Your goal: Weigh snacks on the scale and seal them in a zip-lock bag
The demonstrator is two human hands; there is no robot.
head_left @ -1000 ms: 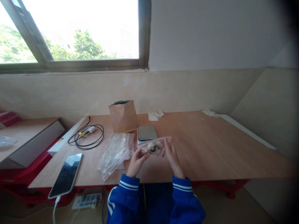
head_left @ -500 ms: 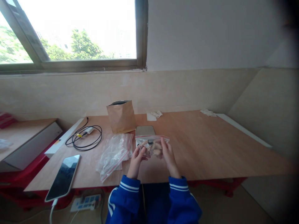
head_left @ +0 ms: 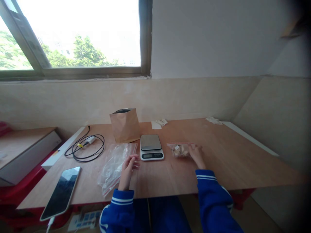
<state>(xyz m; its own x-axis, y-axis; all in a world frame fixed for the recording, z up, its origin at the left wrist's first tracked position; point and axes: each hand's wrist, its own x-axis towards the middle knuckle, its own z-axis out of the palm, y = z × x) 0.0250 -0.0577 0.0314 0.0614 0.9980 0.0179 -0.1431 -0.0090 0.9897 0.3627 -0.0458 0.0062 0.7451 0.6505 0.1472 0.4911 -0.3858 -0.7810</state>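
My right hand (head_left: 196, 154) rests on the filled zip bag (head_left: 180, 150), fingers lightly closed on its edge; the bag lies flat on the counter (head_left: 230, 161), just right of the scale (head_left: 151, 147). My left hand (head_left: 128, 166) is half open, touching the empty bags (head_left: 116, 161). Advice: pinch one bag only, by its seal strip, so the pile stays put.

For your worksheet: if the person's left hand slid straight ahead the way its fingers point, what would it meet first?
The left hand points forward and slightly right, beside the pile of empty clear bags. Straight on, it would probably meet the kitchen scale first, though depth is hard to judge.
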